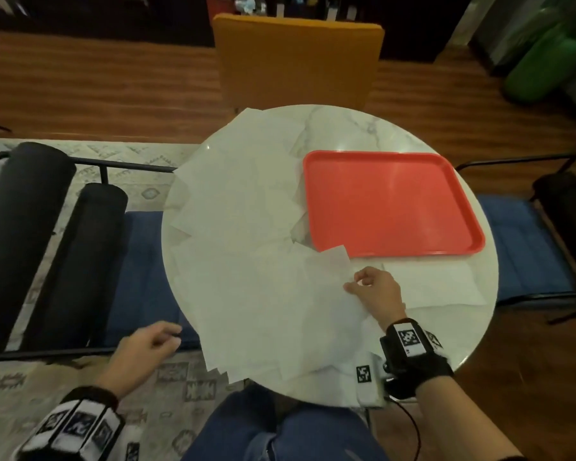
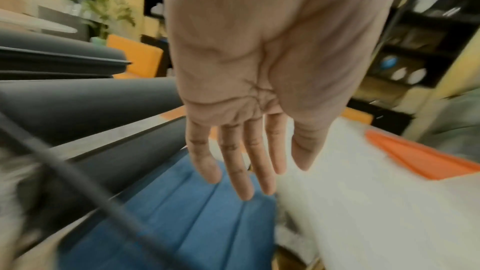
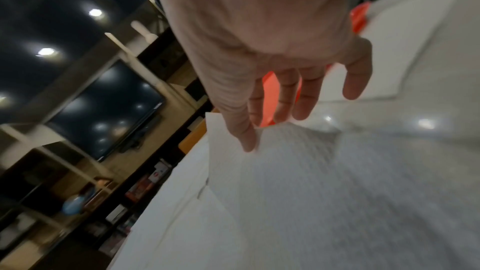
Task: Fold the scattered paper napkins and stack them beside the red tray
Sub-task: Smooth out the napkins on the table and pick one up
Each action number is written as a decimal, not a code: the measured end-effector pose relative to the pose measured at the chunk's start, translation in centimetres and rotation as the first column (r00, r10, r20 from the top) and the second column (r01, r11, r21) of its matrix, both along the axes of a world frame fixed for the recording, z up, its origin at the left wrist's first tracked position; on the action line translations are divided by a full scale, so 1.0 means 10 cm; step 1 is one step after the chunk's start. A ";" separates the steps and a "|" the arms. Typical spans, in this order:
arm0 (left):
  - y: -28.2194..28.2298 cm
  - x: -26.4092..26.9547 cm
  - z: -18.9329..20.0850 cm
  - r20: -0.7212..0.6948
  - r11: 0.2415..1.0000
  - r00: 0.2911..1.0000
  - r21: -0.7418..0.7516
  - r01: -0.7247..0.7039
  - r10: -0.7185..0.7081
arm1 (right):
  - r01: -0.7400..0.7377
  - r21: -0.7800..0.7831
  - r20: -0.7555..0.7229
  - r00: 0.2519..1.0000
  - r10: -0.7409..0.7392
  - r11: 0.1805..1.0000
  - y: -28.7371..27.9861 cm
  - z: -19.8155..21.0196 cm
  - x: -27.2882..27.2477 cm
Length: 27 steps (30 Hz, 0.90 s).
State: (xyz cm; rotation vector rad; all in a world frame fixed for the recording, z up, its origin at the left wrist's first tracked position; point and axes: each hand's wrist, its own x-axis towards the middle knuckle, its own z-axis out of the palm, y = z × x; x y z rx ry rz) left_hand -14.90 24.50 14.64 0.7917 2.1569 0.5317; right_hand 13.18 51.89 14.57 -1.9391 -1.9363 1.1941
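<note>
Several white paper napkins [image 1: 240, 207] lie scattered and overlapping over the left and near parts of a round marble table [image 1: 356, 128]. A red tray [image 1: 393, 204] sits empty on the right half. My right hand [image 1: 354, 284] pinches the corner of one napkin [image 1: 316, 314] [image 3: 272, 171] just in front of the tray's near left corner, between thumb [image 3: 244, 130] and forefinger. A flat napkin [image 1: 436, 284] lies right of that hand, below the tray. My left hand [image 1: 160, 337] [image 2: 246, 161] hovers off the table's left edge, fingers relaxed and holding nothing.
An orange chair [image 1: 296, 58] stands behind the table. Blue seat cushions [image 1: 143, 267] sit left and right of it, with black roll backrests [image 1: 24, 227] at far left. A patterned rug [image 1: 167, 380] and my knees in jeans [image 1: 280, 434] are below the near edge.
</note>
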 end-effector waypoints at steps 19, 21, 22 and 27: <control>1.50 0.21 1.16 0.473 0.913 0.837 0.401 0.074 -0.276 | -0.381 -0.123 -0.486 0.828 0.280 0.916 0.08 1.23 0.14; 1.51 0.12 0.98 0.487 0.948 0.851 0.316 0.038 -0.197 | -0.374 -0.184 -0.464 0.848 0.254 0.909 0.18 1.09 0.04; 1.53 0.09 0.87 0.460 0.960 0.872 0.278 0.036 -0.166 | -0.383 -0.201 -0.427 0.863 0.272 0.902 0.22 0.98 -0.03; 1.59 0.01 0.24 0.176 0.978 0.971 0.161 0.133 -0.161 | -0.450 -0.198 -0.176 0.890 0.420 0.871 0.38 0.41 -0.26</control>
